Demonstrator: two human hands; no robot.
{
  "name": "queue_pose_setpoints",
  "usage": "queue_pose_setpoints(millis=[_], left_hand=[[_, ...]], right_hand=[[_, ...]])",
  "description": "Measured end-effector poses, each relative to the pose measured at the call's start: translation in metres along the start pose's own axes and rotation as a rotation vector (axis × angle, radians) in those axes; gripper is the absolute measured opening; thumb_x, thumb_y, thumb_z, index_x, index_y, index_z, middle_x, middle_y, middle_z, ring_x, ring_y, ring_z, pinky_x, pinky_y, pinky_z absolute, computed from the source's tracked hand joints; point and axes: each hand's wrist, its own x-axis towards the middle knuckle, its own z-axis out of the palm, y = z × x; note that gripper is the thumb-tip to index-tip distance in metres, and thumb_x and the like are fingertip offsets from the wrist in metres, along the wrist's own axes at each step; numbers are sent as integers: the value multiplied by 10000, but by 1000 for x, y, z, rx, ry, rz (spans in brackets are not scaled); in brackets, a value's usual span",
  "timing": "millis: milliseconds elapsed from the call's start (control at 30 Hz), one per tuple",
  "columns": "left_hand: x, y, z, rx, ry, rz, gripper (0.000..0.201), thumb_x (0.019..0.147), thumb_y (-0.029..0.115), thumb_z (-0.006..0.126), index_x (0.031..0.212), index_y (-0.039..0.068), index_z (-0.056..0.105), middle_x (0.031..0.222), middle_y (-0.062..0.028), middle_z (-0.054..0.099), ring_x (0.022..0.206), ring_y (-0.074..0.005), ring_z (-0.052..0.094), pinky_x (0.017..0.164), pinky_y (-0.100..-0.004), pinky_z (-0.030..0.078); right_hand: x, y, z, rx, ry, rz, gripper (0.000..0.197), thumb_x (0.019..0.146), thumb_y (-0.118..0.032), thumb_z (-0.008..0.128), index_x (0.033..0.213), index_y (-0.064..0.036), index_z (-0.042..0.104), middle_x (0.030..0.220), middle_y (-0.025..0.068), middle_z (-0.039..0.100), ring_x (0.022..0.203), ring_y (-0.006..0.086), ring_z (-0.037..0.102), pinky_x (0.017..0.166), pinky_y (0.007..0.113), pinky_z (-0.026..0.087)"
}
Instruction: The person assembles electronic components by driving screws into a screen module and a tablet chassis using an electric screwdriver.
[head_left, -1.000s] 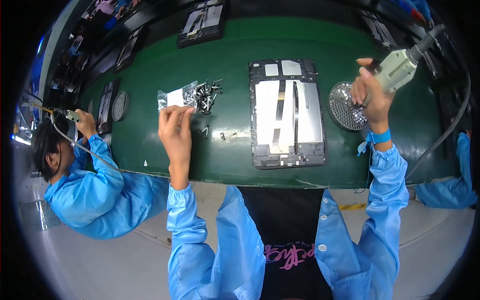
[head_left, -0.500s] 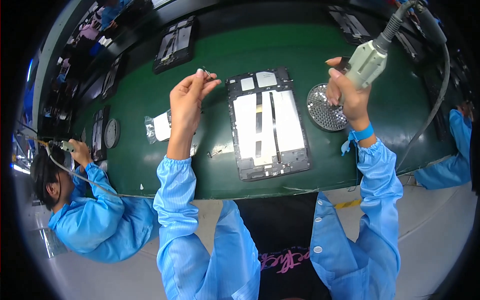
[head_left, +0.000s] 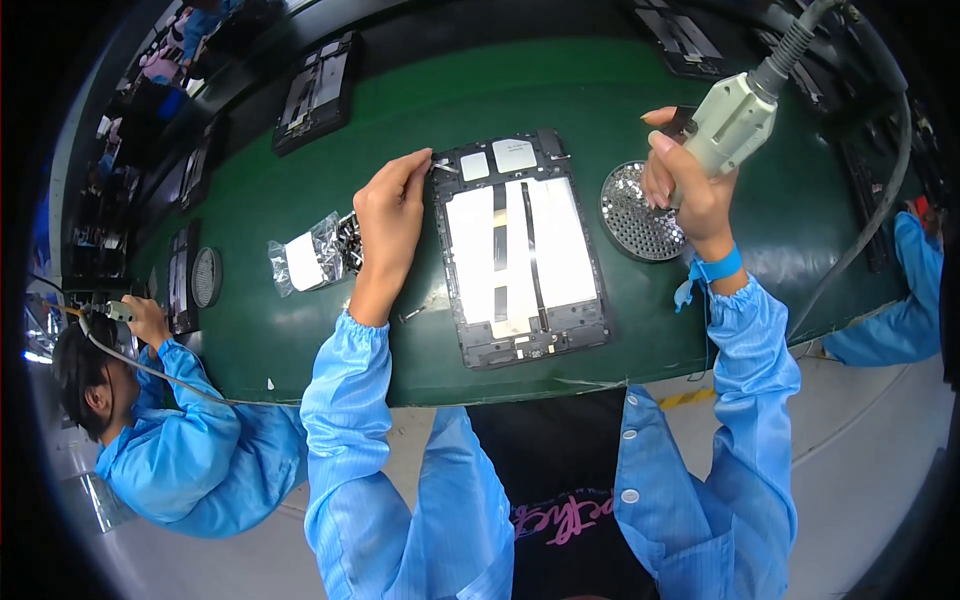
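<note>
An opened tablet (head_left: 470,240) with a black frame and white battery cells lies flat on the table before me. My left hand (head_left: 392,212) is at its upper left corner, thumb and fingers pinched on a small metal piece (head_left: 445,168) that touches the frame there. In my right hand (head_left: 697,190) is a pale electric screwdriver (head_left: 738,122), held up to the right of the tablet with its cable rising away. The driver's tip is hidden behind the fingers. Below that hand sits a round screw tray (head_left: 655,242) full of small holes, with shiny screws in it.
Left of my left wrist lies a clear plastic bag (head_left: 305,262) with small dark metal parts beside it. One loose small part (head_left: 412,314) rests near the tablet. Other opened tablets (head_left: 318,90) stand farther back. A co-worker in blue (head_left: 200,430) works at the left.
My left hand has come down and right, bringing the small metal piece to the tablet's upper left corner. The right hand still holds the screwdriver above the screw tray.
</note>
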Motion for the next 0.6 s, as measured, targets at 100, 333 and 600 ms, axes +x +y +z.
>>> queue_pose_setpoints(millis=[100,333,600], left_hand=[[2,-3,2,112,-3,124,140,862,5,685,995,11,728,910,-143,724,752,-241,700,667,-293,529],[14,-18,0,-56,-27,-60,187,907,72,648,1071,24,724,970,-118,720,786,-176,680,687,-270,518],[17,-9,-8,1,-245,-4,190,871,170,730,1025,63,760,1036,-91,701,809,-161,665,685,-266,515]], right_hand=[[-1,-1,1,-8,-3,-3,214,867,-32,647,1062,54,622,537,5,500,414,77,450,404,249,374],[-1,-2,4,-32,-5,-20,208,855,-19,645,1047,57,630,536,7,506,409,77,452,396,248,371],[-2,-1,3,-32,-12,-27,213,859,-29,644,1053,58,627,540,5,507,411,71,450,395,244,372]])
